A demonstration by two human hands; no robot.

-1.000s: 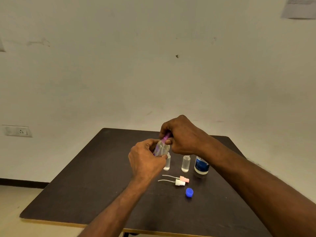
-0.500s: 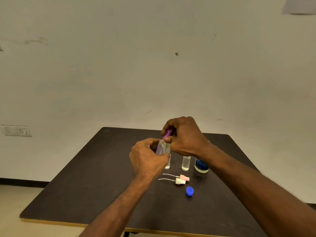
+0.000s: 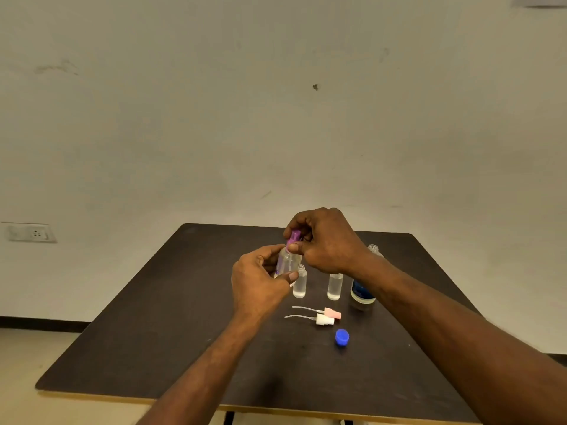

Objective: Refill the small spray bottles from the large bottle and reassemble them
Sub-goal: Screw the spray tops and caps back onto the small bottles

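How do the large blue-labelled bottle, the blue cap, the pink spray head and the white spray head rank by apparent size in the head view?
1. Large blue-labelled bottle, though the right forearm hides part of it.
2. Pink spray head and white spray head: alike, tubes included, so unranked.
3. Blue cap.

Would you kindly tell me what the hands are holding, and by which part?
The left hand grips a small spray bottle by its clear body; the right hand pinches its purple spray top.

Small clear bottles: three (one held). Large bottle: one. Loose spray heads: two; blue cap: one.
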